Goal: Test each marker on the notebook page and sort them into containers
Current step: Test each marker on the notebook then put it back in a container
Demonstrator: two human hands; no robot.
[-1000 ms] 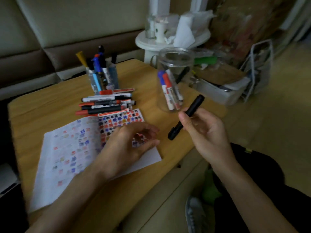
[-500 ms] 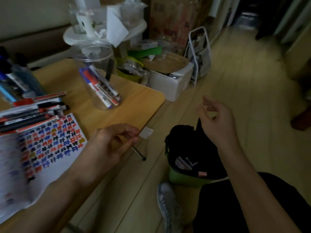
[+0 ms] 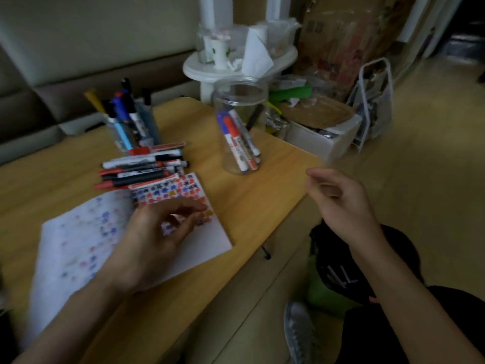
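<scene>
With both hands empty, the left hand (image 3: 157, 232) resting loosely curled on the marked notebook page (image 3: 183, 206) and the right hand (image 3: 341, 200) half-open past the table's right edge, several markers (image 3: 139, 172) lie untested beyond the page, a few already in the clear jar (image 3: 240, 127).

two hands (image 3: 157, 232), two marker containers (image 3: 240, 127), one open notebook (image 3: 78, 245)
</scene>
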